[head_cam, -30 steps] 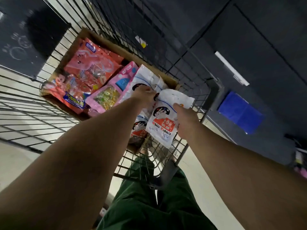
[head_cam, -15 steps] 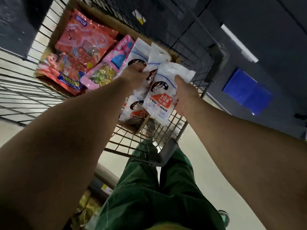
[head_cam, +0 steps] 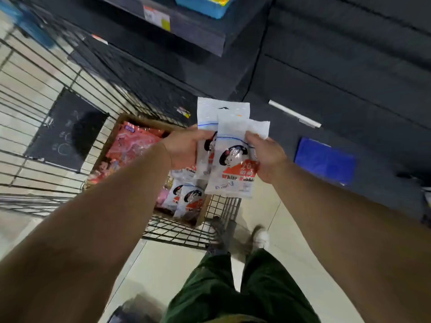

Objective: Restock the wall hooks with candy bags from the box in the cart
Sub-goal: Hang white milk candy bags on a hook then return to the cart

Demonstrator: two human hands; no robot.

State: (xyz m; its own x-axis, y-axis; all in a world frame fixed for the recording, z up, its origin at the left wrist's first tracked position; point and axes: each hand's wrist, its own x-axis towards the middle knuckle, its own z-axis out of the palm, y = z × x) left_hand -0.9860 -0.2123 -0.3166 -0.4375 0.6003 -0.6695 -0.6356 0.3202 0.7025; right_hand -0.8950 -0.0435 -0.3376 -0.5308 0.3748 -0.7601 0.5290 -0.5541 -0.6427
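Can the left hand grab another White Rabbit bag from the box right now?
Probably not yet. The left hand already grips a white bag, so it is full. The bags in the box lie uncovered just below, once it lets go.

— What can't we make out?
— The white plastic candy bags overlap, so the rear ones are mostly hidden. Our left hand covers their left edges.
— And the brown cardboard box?
— Our forearm hides its near side; its red packets are blurred.
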